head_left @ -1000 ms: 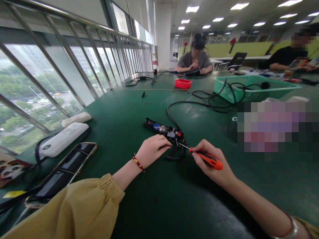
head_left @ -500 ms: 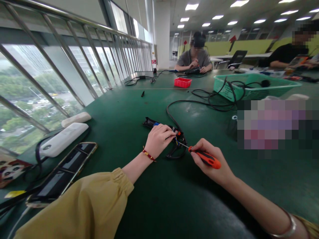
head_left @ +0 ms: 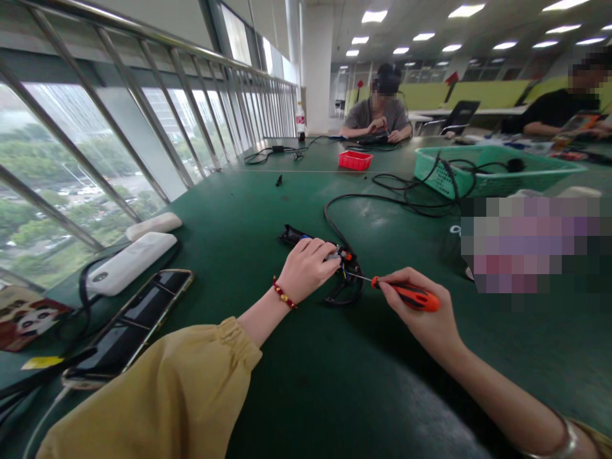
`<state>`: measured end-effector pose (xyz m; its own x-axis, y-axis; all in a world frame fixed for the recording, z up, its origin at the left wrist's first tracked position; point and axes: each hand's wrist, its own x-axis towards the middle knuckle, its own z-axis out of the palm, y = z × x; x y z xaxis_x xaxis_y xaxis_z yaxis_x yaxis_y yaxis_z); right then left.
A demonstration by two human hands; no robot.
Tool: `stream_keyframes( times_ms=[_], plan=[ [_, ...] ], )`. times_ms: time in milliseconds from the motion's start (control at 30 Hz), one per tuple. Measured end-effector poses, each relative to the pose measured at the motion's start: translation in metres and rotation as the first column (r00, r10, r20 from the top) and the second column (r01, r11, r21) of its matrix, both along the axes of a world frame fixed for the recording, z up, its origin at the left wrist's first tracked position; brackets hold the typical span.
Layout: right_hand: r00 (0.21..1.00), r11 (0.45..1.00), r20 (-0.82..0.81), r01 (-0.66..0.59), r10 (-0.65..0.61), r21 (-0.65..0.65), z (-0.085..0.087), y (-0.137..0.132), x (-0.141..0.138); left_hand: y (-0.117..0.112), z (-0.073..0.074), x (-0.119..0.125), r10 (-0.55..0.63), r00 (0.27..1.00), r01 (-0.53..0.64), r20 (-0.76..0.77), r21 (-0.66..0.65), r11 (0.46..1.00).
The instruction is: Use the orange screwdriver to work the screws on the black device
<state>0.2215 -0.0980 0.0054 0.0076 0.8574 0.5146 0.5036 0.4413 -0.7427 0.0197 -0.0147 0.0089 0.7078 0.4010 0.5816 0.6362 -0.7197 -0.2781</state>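
Gripping screwdriver (head_left: 421, 298), right fingers (head_left: 409, 276) curled

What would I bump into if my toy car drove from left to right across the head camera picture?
Panda-printed box → phone → the person's left hand → orange-and-black screwdriver, held in the right hand → green basket, farther back.

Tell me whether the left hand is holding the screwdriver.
No: the right hand grips the screwdriver, while the left hand is at the black device.
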Motion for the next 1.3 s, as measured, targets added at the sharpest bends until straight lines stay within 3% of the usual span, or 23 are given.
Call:
stream_keyframes(
  times_ms=[167, 300, 433, 567, 767, 933, 1300],
  plan=[
    [0.997, 0.994, -0.047, 0.071, -0.068, 0.079, 0.005, -0.006, 0.002, 0.002, 0.001, -0.005, -0.013, 1.000, 0.013, -0.021, -0.011, 1.000],
    [0.987, 0.981, -0.128, 0.120, -0.101, 0.150, 0.006, -0.007, 0.003, 0.017, -0.005, -0.021, 0.063, 0.992, -0.043, 0.107, -0.176, 0.983],
    [0.995, 0.979, -0.083, 0.067, -0.052, 0.192, 0.006, -0.005, 0.003, 0.030, -0.010, -0.035, 0.127, 0.991, -0.109, 0.042, -0.304, 0.947],
    [0.996, 0.979, -0.089, 0.044, -0.026, 0.201, 0.006, -0.006, 0.001, 0.026, -0.009, -0.030, 0.169, 0.985, -0.166, -0.016, -0.300, 0.939],
    [0.981, 0.976, -0.176, 0.117, -0.084, 0.183, 0.003, -0.006, 0.003, 0.013, -0.008, -0.017, 0.203, 0.978, -0.202, -0.035, -0.352, 0.914],
    [0.971, 0.974, -0.205, 0.160, -0.126, 0.160, 0.001, -0.005, 0.006, 0.014, -0.009, -0.016, 0.186, 0.982, -0.180, -0.020, -0.361, 0.915],
    [0.969, 0.987, -0.233, 0.113, -0.084, 0.114, -0.001, -0.003, 0.004, 0.013, -0.007, -0.015, 0.138, 0.990, -0.140, -0.027, -0.302, 0.943]
  ],
)
